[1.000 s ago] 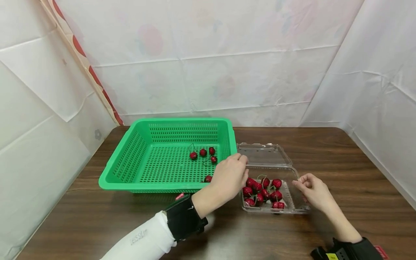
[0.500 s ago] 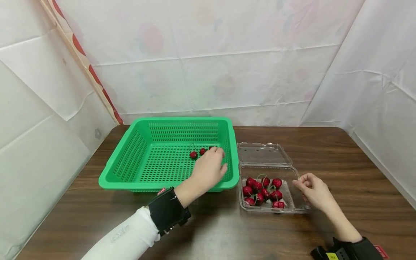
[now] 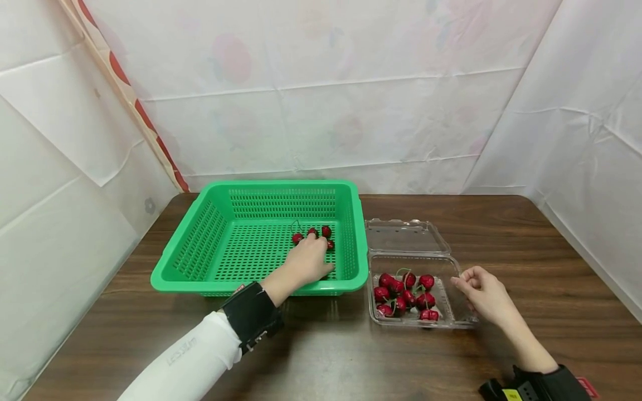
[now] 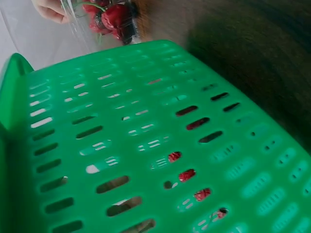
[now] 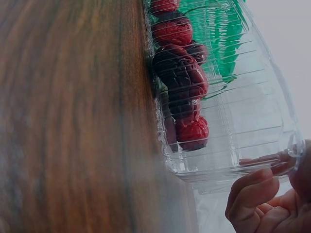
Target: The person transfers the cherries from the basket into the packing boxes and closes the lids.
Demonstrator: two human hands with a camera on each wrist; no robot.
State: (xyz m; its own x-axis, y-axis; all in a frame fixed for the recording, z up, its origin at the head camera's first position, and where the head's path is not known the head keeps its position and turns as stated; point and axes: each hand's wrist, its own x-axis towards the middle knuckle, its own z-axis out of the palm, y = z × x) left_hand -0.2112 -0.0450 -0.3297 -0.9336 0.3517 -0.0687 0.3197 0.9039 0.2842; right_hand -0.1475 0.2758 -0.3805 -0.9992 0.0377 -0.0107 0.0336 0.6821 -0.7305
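Cherries (image 3: pixel 326 231) lie in the green basket (image 3: pixel 258 287) at left and the clear box (image 3: pixel 453 323) at right; left hand (image 3: pixel 306 262) is over the basket's, grip hidden; right hand (image 3: pixel 486 295) pinches the box's right edge.

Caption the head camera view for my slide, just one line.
Left hand at the cherries in a green basket; right hand pinching the rim of an open clear container, more cherries inside.

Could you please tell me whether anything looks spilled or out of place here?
Nothing stands out: the visible cherries lie inside the green basket or the clear box, both upright, and the lid is folded open behind the box.
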